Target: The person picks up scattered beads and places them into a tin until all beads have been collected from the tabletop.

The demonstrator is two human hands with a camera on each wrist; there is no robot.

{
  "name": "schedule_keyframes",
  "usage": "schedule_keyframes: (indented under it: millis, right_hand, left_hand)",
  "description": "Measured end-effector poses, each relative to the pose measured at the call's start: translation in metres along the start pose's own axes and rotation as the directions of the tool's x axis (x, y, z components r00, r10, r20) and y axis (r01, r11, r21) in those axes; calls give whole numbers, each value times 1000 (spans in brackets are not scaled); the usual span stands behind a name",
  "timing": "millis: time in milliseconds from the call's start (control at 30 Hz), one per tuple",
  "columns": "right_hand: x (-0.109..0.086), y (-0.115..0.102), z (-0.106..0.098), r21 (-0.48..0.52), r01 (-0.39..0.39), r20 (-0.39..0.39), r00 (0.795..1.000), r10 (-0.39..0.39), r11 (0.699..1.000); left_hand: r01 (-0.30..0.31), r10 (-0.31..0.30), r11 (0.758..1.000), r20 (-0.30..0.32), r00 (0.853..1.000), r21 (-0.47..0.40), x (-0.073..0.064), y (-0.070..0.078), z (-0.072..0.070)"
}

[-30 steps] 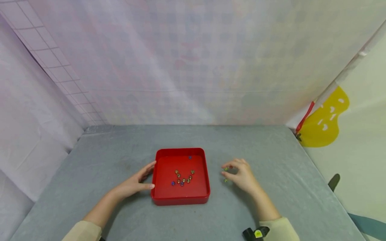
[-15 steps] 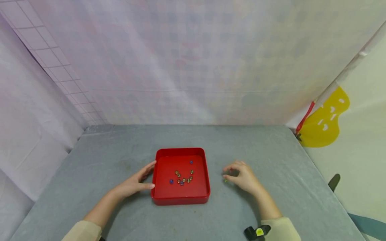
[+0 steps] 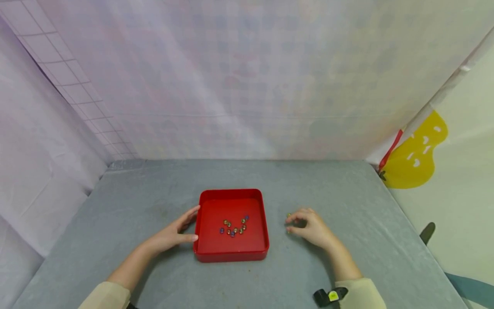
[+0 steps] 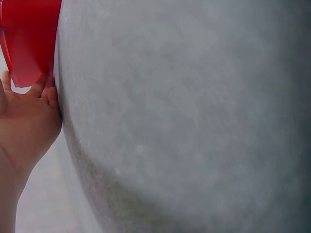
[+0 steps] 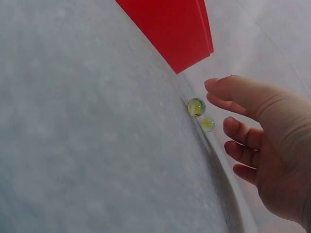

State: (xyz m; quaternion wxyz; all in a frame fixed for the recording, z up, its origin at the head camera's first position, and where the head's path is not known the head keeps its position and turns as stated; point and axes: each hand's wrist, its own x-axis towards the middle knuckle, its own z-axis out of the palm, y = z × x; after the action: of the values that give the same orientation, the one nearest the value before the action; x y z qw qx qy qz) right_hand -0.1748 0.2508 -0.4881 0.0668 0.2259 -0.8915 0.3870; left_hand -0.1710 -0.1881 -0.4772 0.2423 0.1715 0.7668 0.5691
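A square red tray (image 3: 214,246) lies on the grey cloth, and several small glass marbles (image 3: 236,231), blue and yellow-green, rest loose inside it. My left hand (image 3: 167,238) touches the tray's left wall with thumb and fingers spread; the left wrist view shows the fingers reaching the red wall. Right of the tray, my right hand (image 3: 313,229) is low over the cloth, thumb and fingers apart. In the right wrist view, one clear marble with a yellow swirl (image 5: 196,107) and another yellowish marble (image 5: 208,124) sit on the cloth before the fingertips, with nothing gripped.
Grey cloth (image 3: 162,184) covers the table on every side of the tray. Pale patterned curtain (image 3: 247,86) hangs behind it. At the right is a white sheet bearing a yellow print (image 3: 417,159). A black strap device (image 3: 329,296) sits at the right cuff.
A blue marble has rolled from the tray's back toward the others. My right hand has shifted slightly down and right beside the loose marbles. The left hand and tray stay put.
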Motion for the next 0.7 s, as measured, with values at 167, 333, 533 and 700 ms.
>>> schedule_keyframes:
  millis: [167,333,533,700]
  right_hand:
    - [-1,2,0,3,-5,7,1000,5,1000]
    - [-2,4,0,6,-11,12,1000,11,1000]
    - [-3,6,0,-12,4,12,1000,-3,1000]
    - [-5,4,0,-34,-28,28,999,29,999]
  left_hand:
    - [-5,5,1000,5,1000,-5,1,0,0]
    - [10,-10,1000,0,1000,-2,0,1,0]
    - [-2,2,1000,10,1000,-17,0,1,0]
    - [-2,2,1000,13,1000,-26,1,0,-1]
